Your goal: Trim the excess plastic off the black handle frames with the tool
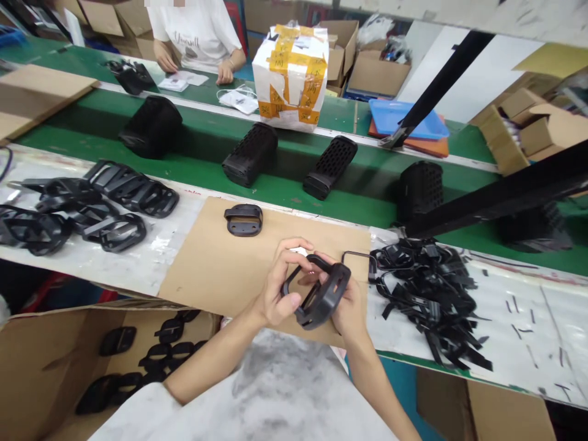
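Note:
Over a brown cardboard sheet (197, 269), a black plastic frame (324, 300) is held up between both hands. My left hand (281, 288) grips its left rim with curled fingers and thumb. On the right side, my right hand (350, 303) is wrapped round the same frame, its fingers partly hidden behind it. A similar black part with a raised handle (244, 222) lies on the sheet at the back left. Just right of the hands, a thin black loop (356, 253) reaches from a heap of black straps (427, 294).
Black frames (114, 202) are piled on the left. Behind, black perforated housings (252, 153) stand on a green conveyor (285, 184). A cardboard box (50, 349) with black parts is at lower left. Across sits a person (197, 37) beside a taped box (291, 76). Dark bars (436, 92) cross the right.

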